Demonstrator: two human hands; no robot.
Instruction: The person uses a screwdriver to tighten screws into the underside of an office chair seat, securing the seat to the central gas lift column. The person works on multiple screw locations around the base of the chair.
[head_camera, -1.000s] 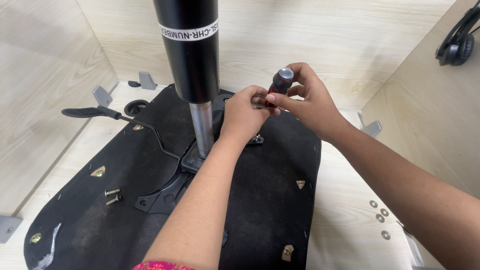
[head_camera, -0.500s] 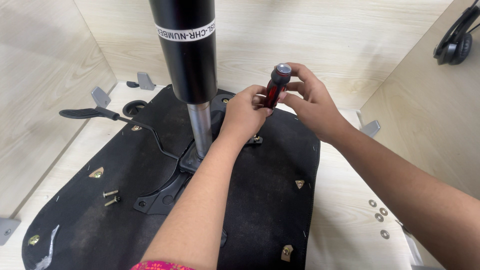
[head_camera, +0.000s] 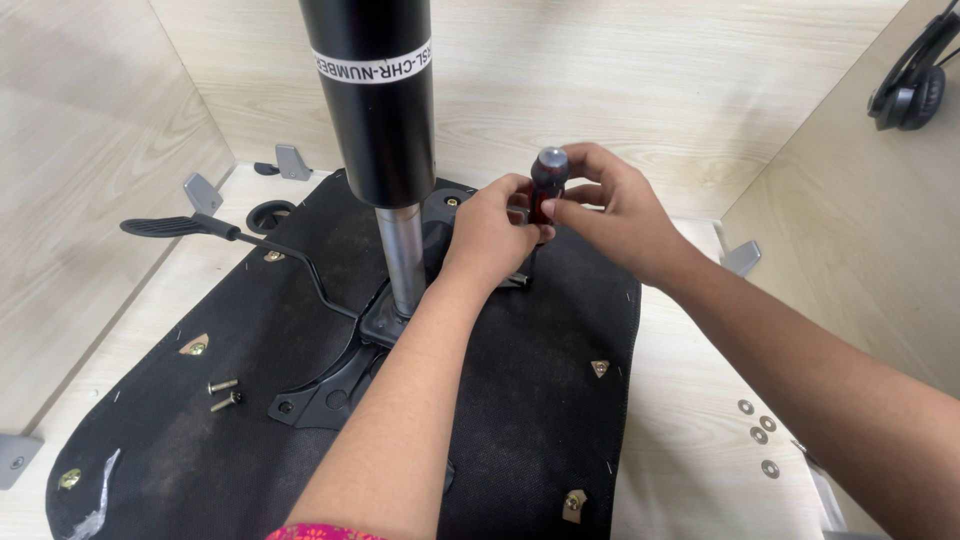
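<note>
Hands meet over the underside of an office chair seat (head_camera: 520, 400), which lies face down on a pale wooden tabletop (head_camera: 690, 400). The right hand (head_camera: 615, 210) is closed around a screwdriver (head_camera: 547, 180) with a red-and-black handle and a grey cap, held upright near the far edge of the seat. The left hand (head_camera: 490, 235) curls its fingers against the lower part of the same tool, just above the black metal mechanism plate (head_camera: 330, 385); the tip is hidden behind the hand. Just left of both hands rises the black gas-lift cylinder (head_camera: 375, 110) with its silver piston rod (head_camera: 403, 255). A black adjustment lever (head_camera: 215, 232) juts out to the left. Two loose screws (head_camera: 225, 393) lie on the black fabric near the plate. Three small washers (head_camera: 758, 437) sit on the tabletop to the right, well apart from the hands. Black headphones (head_camera: 912, 85) hang at the upper right.
</note>
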